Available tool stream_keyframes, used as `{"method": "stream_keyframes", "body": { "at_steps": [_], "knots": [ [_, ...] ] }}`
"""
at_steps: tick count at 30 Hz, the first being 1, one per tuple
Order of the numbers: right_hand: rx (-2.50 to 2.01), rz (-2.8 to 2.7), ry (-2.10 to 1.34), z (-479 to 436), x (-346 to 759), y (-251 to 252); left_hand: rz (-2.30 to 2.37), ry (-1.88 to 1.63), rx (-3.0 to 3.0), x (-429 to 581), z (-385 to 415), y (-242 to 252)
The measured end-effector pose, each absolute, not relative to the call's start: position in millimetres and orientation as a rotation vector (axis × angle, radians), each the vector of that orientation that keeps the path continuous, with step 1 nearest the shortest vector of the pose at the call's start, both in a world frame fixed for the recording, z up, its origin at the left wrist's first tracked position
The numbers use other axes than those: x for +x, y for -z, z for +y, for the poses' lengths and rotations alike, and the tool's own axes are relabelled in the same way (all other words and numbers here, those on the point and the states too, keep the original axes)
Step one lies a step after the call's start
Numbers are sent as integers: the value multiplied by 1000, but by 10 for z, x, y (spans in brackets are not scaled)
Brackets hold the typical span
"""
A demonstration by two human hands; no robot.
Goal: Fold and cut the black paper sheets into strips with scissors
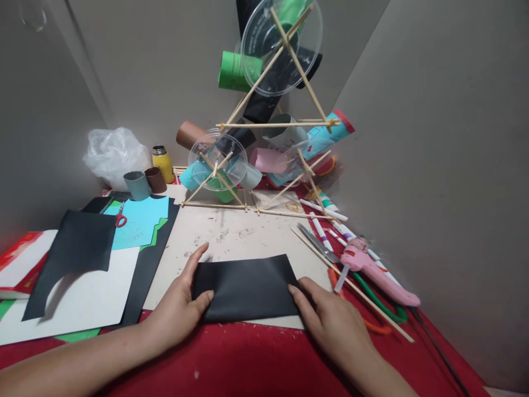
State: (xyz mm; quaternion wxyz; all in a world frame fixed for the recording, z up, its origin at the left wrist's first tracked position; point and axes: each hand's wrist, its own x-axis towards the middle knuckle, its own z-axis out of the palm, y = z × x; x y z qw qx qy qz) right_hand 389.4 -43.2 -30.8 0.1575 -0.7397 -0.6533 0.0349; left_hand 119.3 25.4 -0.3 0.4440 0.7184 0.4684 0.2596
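A rectangle of black paper (247,286) lies flat on a pale work board (231,234) near the front edge. My left hand (179,306) rests on its left end, thumb on top of the sheet and index finger stretched along its left edge. My right hand (330,320) lies at its right end, fingertips touching the lower right corner, fingers extended. Neither hand lifts the sheet.
Behind stands a skewer frame (268,110) carrying paper tubes and clear plastic lids. A pink glue gun (372,267), scissors (318,242), markers and skewers lie at right. Sheets of black, blue and white paper (82,259), red-handled scissors, tubes, a yellow bottle (162,164) and plastic bag sit at left.
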Motion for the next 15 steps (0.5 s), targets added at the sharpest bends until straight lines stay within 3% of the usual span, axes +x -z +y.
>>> {"method": "stream_keyframes", "body": {
  "at_steps": [15],
  "knots": [
    [-2058,-1952,101,-391,3836,293,1178,-543,2002,1218,265,-26]
  ]
}}
